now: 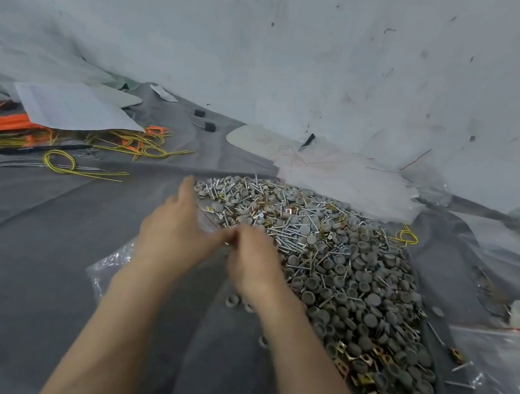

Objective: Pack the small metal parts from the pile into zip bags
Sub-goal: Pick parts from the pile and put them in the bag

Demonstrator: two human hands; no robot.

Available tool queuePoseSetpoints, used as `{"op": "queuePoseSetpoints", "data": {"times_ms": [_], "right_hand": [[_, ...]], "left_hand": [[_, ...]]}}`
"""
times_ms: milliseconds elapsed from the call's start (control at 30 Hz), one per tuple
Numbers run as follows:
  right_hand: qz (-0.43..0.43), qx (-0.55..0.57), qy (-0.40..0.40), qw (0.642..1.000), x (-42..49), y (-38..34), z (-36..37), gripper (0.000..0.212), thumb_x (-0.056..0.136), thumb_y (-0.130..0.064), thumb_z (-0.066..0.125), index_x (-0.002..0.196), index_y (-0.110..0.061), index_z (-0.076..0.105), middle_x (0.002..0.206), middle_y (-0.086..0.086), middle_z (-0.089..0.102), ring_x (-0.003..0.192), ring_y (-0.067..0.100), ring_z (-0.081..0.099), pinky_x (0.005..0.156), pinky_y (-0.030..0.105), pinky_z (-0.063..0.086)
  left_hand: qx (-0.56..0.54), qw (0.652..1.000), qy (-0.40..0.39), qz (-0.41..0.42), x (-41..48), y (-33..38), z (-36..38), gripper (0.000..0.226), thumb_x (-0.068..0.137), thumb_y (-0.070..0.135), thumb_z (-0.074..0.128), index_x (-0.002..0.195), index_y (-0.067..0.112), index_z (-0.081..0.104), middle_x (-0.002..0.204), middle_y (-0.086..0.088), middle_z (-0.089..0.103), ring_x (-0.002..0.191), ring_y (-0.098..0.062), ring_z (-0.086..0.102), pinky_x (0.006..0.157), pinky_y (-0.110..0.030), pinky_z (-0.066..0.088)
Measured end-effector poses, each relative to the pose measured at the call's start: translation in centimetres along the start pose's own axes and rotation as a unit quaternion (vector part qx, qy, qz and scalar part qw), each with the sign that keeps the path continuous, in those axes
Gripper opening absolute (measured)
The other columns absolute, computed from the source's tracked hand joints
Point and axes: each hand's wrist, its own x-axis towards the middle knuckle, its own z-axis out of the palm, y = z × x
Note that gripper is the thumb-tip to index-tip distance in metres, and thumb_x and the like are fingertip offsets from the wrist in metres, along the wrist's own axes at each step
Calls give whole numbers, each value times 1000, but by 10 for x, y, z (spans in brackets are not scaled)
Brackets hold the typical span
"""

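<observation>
A big pile of small parts [342, 272] covers the grey cloth to the right of centre: grey round caps, silver screws and brass clips. Both hands meet at its near-left edge. My left hand [176, 234] holds the top of a clear zip bag [109, 266] with a red seal line; the bag trails down to the left under my forearm. My right hand [254, 264] is blurred, its fingertips pinched together against the left hand's at the bag's mouth. Whatever small part it holds is hidden. A few grey caps [239, 303] lie loose below the hands.
Yellow and orange wires [94, 148] and a sheet of paper [70, 110] lie at the far left. Crumpled clear plastic [347, 180] sits behind the pile. More clear zip bags [504, 375] lie at the right edge. A pale wall rises at the back.
</observation>
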Motion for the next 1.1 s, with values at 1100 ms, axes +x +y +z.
{"op": "queuePoseSetpoints", "data": {"times_ms": [1100], "right_hand": [[40, 286, 116, 950, -31, 55, -26, 13, 88, -12, 65, 96, -22, 65, 88, -10, 69, 85, 0, 66, 80, 13, 50]], "left_hand": [[35, 985, 19, 169, -33, 18, 79, 99, 77, 48, 64, 152, 15, 9, 145, -2, 43, 132, -19, 39, 110, -36, 19]]}}
